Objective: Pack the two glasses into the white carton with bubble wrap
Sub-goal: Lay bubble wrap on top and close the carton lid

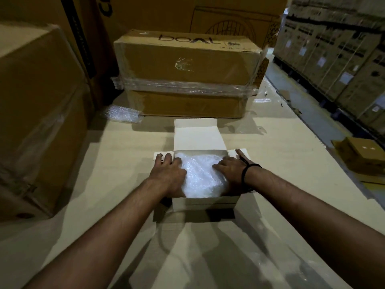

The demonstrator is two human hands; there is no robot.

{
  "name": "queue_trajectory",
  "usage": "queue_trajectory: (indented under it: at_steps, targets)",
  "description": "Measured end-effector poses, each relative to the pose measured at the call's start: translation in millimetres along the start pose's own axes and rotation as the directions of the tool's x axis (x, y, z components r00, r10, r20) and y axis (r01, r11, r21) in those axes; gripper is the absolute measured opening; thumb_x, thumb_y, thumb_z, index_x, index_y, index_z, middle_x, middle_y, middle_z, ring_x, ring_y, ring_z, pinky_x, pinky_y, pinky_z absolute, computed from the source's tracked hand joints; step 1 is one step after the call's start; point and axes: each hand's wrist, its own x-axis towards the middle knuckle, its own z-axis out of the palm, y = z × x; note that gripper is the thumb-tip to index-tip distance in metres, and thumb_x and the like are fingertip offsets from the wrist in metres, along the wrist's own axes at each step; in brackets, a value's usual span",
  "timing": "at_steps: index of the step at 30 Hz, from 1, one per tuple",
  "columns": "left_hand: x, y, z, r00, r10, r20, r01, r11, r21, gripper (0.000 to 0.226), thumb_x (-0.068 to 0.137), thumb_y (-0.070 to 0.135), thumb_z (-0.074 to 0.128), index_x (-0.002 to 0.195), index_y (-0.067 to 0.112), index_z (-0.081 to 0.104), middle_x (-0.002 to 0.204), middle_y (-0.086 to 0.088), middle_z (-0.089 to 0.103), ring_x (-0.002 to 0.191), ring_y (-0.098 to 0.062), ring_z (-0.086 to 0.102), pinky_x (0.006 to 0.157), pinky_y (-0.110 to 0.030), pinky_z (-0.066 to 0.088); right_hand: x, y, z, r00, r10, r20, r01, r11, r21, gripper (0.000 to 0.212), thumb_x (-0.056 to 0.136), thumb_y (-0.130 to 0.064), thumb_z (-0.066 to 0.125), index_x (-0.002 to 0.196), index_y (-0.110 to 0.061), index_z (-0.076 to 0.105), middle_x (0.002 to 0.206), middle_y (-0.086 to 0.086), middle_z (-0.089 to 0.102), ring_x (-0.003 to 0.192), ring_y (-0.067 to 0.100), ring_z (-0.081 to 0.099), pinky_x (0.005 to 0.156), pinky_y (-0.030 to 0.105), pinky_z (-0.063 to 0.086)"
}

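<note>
Now I see one white carton (205, 202), lid up, filled with bubble wrap (203, 176) hiding any glasses, my left hand (167, 174) and right hand (234, 168) flat, fingers spread, pressing it.

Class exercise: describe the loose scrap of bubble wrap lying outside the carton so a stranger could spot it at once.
Start at the tall stack of two brown cardboard boxes bound with clear plastic film. At its lower left corner, on the pale work surface, lies the small crumpled piece of clear bubble wrap. Unlike the white bubble-wrap bundle in the open white carton, no hand touches it.
</note>
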Motion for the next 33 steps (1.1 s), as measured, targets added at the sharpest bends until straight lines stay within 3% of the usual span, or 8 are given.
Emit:
queue_trajectory:
  at_steps: [4,11,14,19,23,26,29,33]
  targets:
    - [-3,-24,-7,0.998,0.024,0.064,-0.005,0.957,-0.289,0.055,0.069,0.069,0.067,0.114,0.039,0.062,0.162,0.0,0.012,0.148,-0.024,-0.002,0.114,-0.051,-0.006,-10,22,-14,0.998,0.016,0.058,-0.015,1.0,-0.013,0.097,0.066,-0.08,0.056,0.147,-0.038,0.023,0.159,-0.007,0.013,0.147,0.015,-0.001,0.112,0.062,-0.008]
    - [6,-23,-10,0.985,0.054,0.162,-0.032,0.99,-0.136,0.049,0.071,0.068,0.068,0.111,0.039,0.064,0.164,-0.001,0.004,0.149,-0.028,-0.006,0.113,-0.057,-0.009,-2,15,-16,0.973,0.038,0.226,0.002,0.985,-0.172,0.087,0.074,-0.071,0.057,0.147,-0.035,0.027,0.16,-0.003,0.011,0.147,0.019,-0.01,0.109,0.065,-0.013]
    - [8,-16,-6,0.987,0.029,0.16,-0.025,0.999,-0.028,0.047,0.074,0.066,0.067,0.111,0.039,0.061,0.163,-0.003,0.005,0.148,-0.031,-0.003,0.114,-0.06,-0.006,2,5,-11,0.975,0.069,0.212,-0.018,0.972,-0.233,0.075,0.081,-0.059,0.058,0.145,-0.027,0.034,0.157,0.005,0.017,0.147,0.028,-0.008,0.109,0.066,-0.013]
    - [9,3,3,0.997,-0.026,0.07,0.018,0.994,0.11,0.068,0.078,0.065,0.062,0.133,0.026,0.053,0.161,-0.013,0.011,0.147,-0.038,0.002,0.114,-0.061,-0.004,6,-4,5,0.992,0.078,0.1,-0.048,0.961,-0.274,0.061,0.084,-0.047,0.055,0.137,-0.021,0.043,0.152,0.012,0.026,0.146,0.034,-0.004,0.107,0.067,-0.015]
    - [3,-10,-9,0.993,-0.002,0.117,0.012,0.996,-0.088,0.05,0.076,0.058,0.069,0.118,0.03,0.064,0.16,-0.006,0.02,0.148,-0.028,0.007,0.115,-0.056,-0.003,-2,12,-10,0.986,0.026,0.164,-0.009,0.995,-0.104,0.079,0.078,-0.06,0.061,0.145,-0.031,0.032,0.157,0.002,0.018,0.147,0.024,-0.004,0.111,0.063,-0.009]
    - [-2,-25,-23,0.999,-0.034,-0.016,0.028,0.957,-0.289,0.043,0.07,0.057,0.076,0.104,0.031,0.064,0.155,0.001,0.035,0.147,-0.019,0.018,0.115,-0.052,-0.002,0,25,-24,0.997,0.003,0.071,-0.017,0.981,0.194,0.089,0.073,-0.065,0.065,0.147,-0.036,0.025,0.158,-0.007,0.018,0.146,0.015,0.011,0.115,0.058,-0.006]
    - [1,-22,-27,0.999,-0.037,0.001,0.036,0.962,-0.271,0.074,0.065,0.056,0.08,0.125,0.03,0.047,0.151,0.003,0.039,0.148,-0.021,0.014,0.115,-0.054,-0.005,10,13,-24,0.999,0.013,0.048,-0.025,0.967,0.253,0.082,0.079,-0.069,0.053,0.148,-0.035,0.023,0.158,-0.008,0.018,0.145,0.015,0.017,0.116,0.055,-0.005]
    - [14,-15,-16,0.996,-0.043,0.073,0.059,0.972,-0.226,0.091,0.062,0.055,0.083,0.136,0.028,0.037,0.161,-0.003,0.021,0.149,-0.025,0.007,0.116,-0.056,-0.007,28,-1,-12,0.992,0.031,0.125,-0.054,0.981,0.184,0.077,0.086,-0.071,0.036,0.15,-0.035,0.017,0.16,-0.005,0.014,0.147,0.019,0.01,0.114,0.057,-0.007]
